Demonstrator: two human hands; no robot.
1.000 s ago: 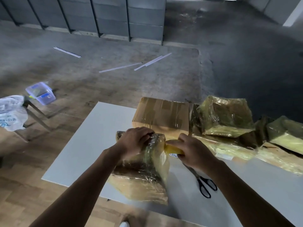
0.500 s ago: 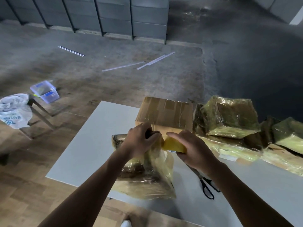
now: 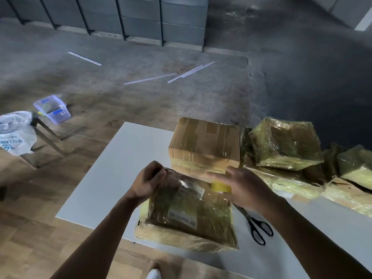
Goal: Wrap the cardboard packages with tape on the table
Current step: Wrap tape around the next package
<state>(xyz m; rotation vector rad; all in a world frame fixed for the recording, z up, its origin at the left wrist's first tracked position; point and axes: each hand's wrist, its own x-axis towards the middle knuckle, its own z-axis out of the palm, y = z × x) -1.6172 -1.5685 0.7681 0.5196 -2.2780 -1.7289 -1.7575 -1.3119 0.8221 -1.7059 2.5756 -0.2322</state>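
A cardboard package (image 3: 189, 212) wrapped in yellowish tape lies flat at the near edge of the white table (image 3: 120, 158), partly overhanging it. My left hand (image 3: 148, 181) grips its far left corner with curled fingers. My right hand (image 3: 241, 187) is over its far right corner, holding a yellow tape roll (image 3: 220, 186) under the palm, fingers stretched out and blurred. A plain brown box (image 3: 205, 146) stands just behind.
Black scissors (image 3: 256, 226) lie on the table right of the package. Several tape-wrapped packages (image 3: 285, 143) are piled along the right. On the floor to the left are a clear plastic bin (image 3: 52, 108) and a white bag (image 3: 15, 131) on a stool.
The package has been turned down from standing on edge to lying flat with its label up. My right hand with the roll moved right and its fingers spread.
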